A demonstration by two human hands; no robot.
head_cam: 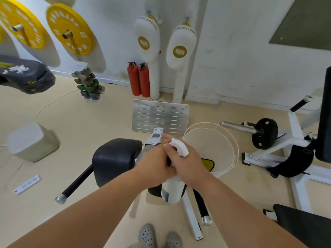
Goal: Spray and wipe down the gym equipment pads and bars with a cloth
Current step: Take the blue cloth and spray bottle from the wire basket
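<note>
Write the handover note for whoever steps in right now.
Left hand: grips the spray bottle at its neck.
Right hand: curled round the bottle's trigger head.
Things: what looks like a yellow cloth lies in the white bucket, right of the black pad.
Done: no wiping evident.
Left: spray, fetch the cloth, wipe pad and bars.

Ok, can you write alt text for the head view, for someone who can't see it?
The left hand and right hand together hold a white spray bottle over a gym machine's black pad. A white bucket stands on the floor to the right, with something yellow and black inside.
</note>
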